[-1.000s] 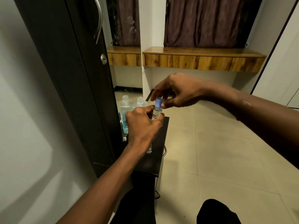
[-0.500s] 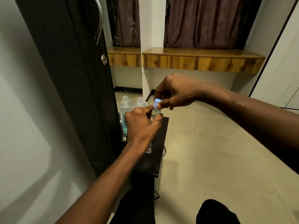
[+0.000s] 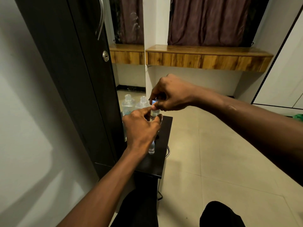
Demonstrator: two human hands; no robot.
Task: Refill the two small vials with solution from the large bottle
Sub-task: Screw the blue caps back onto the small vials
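My left hand [image 3: 141, 126] grips a small clear vial [image 3: 154, 113] upright above the black stand [image 3: 165, 128]. My right hand [image 3: 170, 94] pinches the vial's blue cap [image 3: 154, 102] at its top; whether the cap sits on the neck I cannot tell. A second small vial [image 3: 151, 149] stands on the stand below my left hand, partly hidden by it. The large clear bottle [image 3: 143, 102], open-topped with blue solution low inside, stands behind my left hand next to the mirror, which shows the bottle's reflection [image 3: 127, 104].
A dark wardrobe door [image 3: 73, 63] with a mirror stands at the left. A wooden shelf [image 3: 208, 56] under dark curtains lies ahead. Beige tiled floor [image 3: 213, 153] spreads to the right. My dark-clothed knees [image 3: 218, 215] show at the bottom. A cable hangs beside the stand.
My right hand has lowered and moved closer over the vial, bringing the blue cap down onto or against its neck. My left hand has stayed on the vial.
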